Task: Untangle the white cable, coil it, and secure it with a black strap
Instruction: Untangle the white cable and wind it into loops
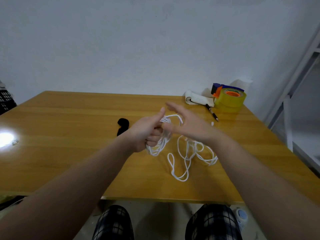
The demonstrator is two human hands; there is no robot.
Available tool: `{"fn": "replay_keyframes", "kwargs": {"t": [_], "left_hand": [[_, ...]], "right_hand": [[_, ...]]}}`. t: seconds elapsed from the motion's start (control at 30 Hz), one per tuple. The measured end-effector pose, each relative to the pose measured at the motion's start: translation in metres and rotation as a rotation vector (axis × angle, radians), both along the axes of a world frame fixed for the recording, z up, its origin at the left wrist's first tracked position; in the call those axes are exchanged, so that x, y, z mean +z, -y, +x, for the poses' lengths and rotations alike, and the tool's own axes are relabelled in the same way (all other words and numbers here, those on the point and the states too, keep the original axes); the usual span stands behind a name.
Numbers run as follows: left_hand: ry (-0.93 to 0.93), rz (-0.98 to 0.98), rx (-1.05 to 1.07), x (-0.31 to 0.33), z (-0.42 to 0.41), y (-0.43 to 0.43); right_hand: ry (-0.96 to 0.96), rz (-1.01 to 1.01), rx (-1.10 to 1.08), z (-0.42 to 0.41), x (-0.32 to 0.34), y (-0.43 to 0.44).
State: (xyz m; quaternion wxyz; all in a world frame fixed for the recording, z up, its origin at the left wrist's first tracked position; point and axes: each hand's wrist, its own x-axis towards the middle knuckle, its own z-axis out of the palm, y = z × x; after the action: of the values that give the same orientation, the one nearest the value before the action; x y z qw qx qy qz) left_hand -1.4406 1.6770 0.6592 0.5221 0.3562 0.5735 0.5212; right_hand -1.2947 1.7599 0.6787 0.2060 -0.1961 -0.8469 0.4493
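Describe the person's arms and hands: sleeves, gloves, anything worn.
The left forearm and right forearm are bare, with no sleeve over them. The left hand and right hand wear no gloves. No watch, bracelet or ring shows, though blur softens the fingers.

Turns of cable are being gripped in the left hand over the middle of the table, thumb raised. The right hand is being held flat, fingers straight, just beside them. The strap is being left untouched beside the left hand.
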Motion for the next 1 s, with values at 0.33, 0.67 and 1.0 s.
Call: {"fn": "replay_keyframes", "kwargs": {"t": [0.33, 0.67, 1.0], "left_hand": [[0.115, 0.094, 0.015, 0.008, -0.002, -0.002], [0.188, 0.076, 0.067, -0.001, 0.013, -0.009], [0.252, 0.035, 0.207, -0.013, 0.006, -0.003]], "right_hand": [[-0.187, -0.195, -0.080, -0.011, -0.037, -0.007], [-0.067, 0.263, -0.406, -0.015, -0.041, -0.015], [0.206, 0.516, -0.267, -0.032, -0.031, -0.010]]}}
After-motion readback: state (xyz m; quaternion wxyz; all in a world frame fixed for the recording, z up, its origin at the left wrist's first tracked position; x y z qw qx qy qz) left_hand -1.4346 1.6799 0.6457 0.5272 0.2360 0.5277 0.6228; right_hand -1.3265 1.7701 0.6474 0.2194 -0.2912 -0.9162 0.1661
